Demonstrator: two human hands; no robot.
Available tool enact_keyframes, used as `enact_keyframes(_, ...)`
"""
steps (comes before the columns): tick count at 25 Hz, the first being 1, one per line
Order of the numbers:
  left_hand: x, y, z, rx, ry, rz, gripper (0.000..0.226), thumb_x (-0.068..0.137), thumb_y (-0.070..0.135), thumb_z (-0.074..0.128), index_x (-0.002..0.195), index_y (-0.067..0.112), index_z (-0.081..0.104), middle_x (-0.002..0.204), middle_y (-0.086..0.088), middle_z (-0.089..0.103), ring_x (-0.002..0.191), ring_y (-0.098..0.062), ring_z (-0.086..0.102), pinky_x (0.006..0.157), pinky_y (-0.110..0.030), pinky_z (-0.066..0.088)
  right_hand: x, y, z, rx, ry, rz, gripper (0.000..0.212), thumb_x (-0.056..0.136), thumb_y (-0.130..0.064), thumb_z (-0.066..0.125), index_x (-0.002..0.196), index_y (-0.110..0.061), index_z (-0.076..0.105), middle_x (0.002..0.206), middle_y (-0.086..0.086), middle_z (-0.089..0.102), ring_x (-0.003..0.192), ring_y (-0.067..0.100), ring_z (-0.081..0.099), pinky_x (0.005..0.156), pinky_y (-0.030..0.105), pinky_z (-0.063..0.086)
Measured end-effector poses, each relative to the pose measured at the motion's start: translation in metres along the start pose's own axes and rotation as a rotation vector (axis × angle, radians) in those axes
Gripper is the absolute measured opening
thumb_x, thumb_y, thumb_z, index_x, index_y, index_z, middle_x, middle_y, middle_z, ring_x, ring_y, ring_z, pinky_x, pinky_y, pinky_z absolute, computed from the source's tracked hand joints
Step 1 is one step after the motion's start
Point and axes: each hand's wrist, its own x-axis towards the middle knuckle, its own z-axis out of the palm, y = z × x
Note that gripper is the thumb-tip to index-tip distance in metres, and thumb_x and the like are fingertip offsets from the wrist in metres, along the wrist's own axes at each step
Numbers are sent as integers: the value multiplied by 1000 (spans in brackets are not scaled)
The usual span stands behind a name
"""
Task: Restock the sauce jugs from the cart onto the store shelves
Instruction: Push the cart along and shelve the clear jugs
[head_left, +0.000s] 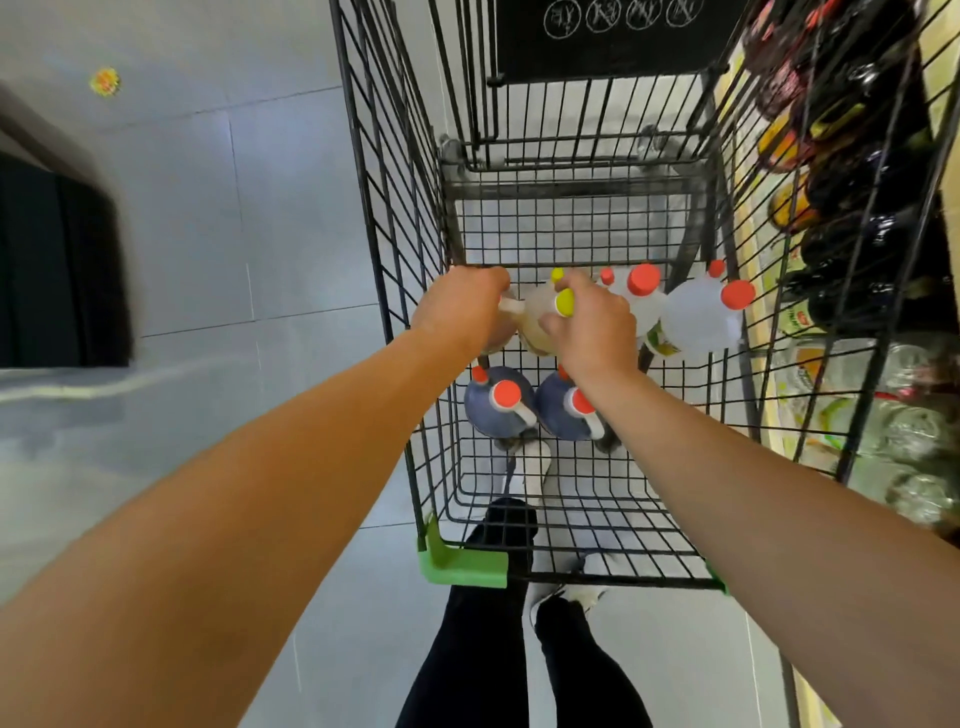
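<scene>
Inside the black wire cart (415, 364) stand several sauce jugs. My left hand (462, 306) is closed around the handle of a brownish jug (496, 340), most of which it hides. My right hand (592, 322) grips the neck of a pale yellow jug (537, 325) with a yellow-green cap (565, 302). Two dark blue-black jugs (496, 408) (563, 413) with red caps stand nearer to me. Clear jugs with red caps (701, 319) (644, 301) stand at the right of the basket.
Store shelves (852, 218) with dark bottles and jars run along the cart's right side. A green corner bumper (462, 564) marks the cart's near edge. My legs and white shoes show below the basket. Grey tiled floor (234, 234) spreads to the left.
</scene>
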Motion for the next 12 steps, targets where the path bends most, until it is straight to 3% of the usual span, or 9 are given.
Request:
enact_keyframes(7,-27,9,-14,-73,78,-51,36,87,15,51,122,15,58,105,-12,61,92,-29,55,74,-35,46,-20,-5,-15,152,73,36,32,84,-10,64,114,-19,57,99,10,65,91,32,60,73,36,48)
enact_keyframes(10,-58,15,-37,-152,188,-48,36,85,15,53,120,18,59,95,-5,58,84,-21,49,72,-34,46,-46,-13,-59,234,167,19,32,83,-12,65,113,-20,58,99,6,64,89,24,58,71,31,43)
enact_keyframes(12,-82,16,-53,-181,286,-28,33,85,13,54,116,23,61,95,-1,63,86,-20,56,76,-35,51,-72,-20,-99,295,230,-5,32,82,-14,67,112,-23,58,96,0,63,89,20,57,74,32,47)
